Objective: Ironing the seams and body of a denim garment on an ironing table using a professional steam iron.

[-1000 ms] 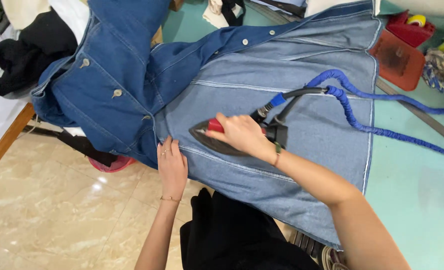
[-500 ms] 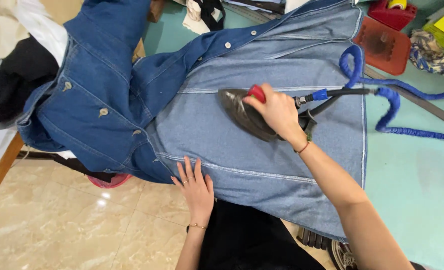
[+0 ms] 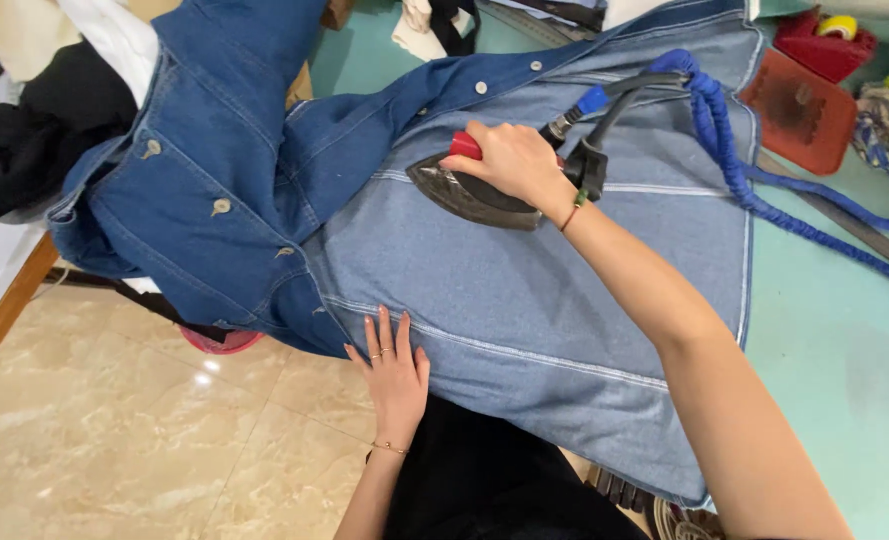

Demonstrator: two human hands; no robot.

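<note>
Matt denim jacket, glossy marble floor

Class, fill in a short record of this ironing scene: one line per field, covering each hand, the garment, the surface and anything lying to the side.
right hand: right hand grips the red handle of the iron
left hand: left hand lies flat on the jacket's near edge, fingers spread
garment: denim jacket, pale inner side up, darker buttoned part bunched at the left
iron position: on the jacket's upper middle
hose: blue hose runs from the iron off to the right
surface: teal table
aside: red pad at the top right
</note>
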